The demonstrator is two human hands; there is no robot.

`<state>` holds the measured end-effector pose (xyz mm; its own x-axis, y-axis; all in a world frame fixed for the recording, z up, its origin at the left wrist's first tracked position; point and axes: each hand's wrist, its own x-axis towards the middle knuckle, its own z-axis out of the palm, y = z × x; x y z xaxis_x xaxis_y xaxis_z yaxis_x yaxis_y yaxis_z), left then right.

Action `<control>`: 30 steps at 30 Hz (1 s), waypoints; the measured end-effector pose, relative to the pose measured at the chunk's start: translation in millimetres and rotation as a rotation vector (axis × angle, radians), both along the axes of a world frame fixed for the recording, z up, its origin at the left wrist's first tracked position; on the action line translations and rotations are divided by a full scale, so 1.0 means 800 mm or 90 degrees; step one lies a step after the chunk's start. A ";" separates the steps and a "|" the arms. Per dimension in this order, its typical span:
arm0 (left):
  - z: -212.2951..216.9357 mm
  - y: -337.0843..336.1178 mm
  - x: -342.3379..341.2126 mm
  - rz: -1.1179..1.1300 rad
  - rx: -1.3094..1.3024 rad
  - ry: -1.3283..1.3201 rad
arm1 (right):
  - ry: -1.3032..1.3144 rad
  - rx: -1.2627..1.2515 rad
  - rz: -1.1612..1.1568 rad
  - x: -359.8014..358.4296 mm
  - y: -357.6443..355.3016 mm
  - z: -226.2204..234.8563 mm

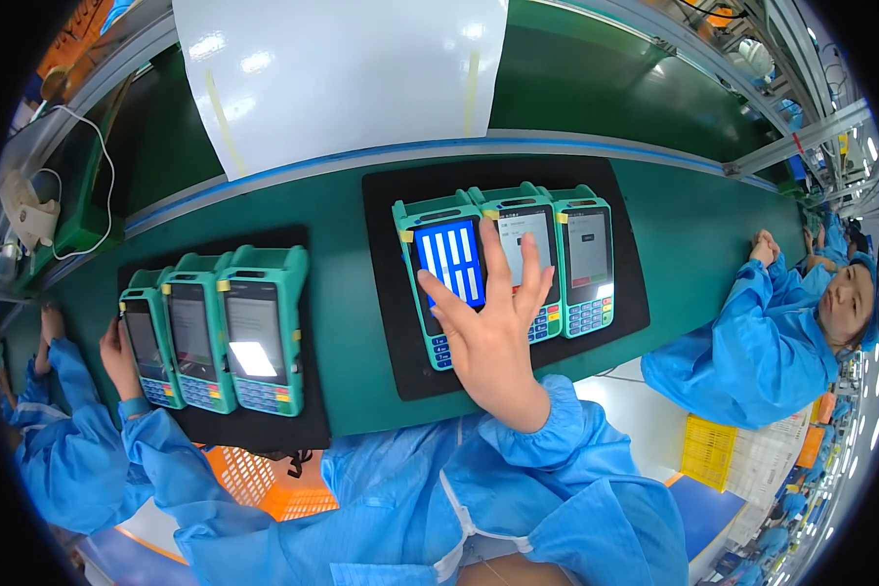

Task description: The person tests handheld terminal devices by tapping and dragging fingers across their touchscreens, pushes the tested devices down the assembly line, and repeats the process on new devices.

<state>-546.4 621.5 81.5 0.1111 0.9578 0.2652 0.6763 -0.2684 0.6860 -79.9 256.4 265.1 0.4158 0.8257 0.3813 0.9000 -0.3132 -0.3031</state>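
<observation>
My right hand (498,342) is open, fingers spread over a group of three green handheld payment terminals on the right. Its fingertips are over the screens of the left terminal (449,259), which shows blue with white bars, and the middle terminal (523,220). The right terminal (588,249) has a grey lit screen. On the left, my left hand (119,359) grips the outer edge of the leftmost terminal (148,337) in a second group of three. Beside that one stand another terminal (193,332) and a third (264,332), both with grey screens. Some left fingers are hidden.
Black mats (386,361) lie under both groups on the green bench (347,293). A white sheet (342,78) covers part of the back panel. An orange basket (273,479) is below the bench. Co-workers in blue sit at the right (752,332) and left (68,439).
</observation>
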 end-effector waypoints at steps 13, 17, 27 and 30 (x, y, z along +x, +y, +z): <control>0.095 -0.203 0.239 -0.056 0.041 0.133 | 0.097 0.193 0.057 0.030 -0.072 0.001; 0.131 -0.265 0.304 -0.127 -0.002 0.078 | 0.411 0.212 0.044 0.054 -0.091 -0.008; 0.182 -0.341 0.346 -0.216 -0.053 0.041 | 0.856 0.338 0.024 0.114 -0.080 -0.006; 0.190 -0.369 0.366 -0.327 -0.128 -0.163 | 0.906 0.342 0.062 0.106 -0.076 -0.013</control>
<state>-254.0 326.2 233.5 0.5292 0.8325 0.1642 0.3011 -0.3651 0.8809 4.9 195.9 254.9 0.6388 0.7690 -0.0227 -0.2197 0.1540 -0.9633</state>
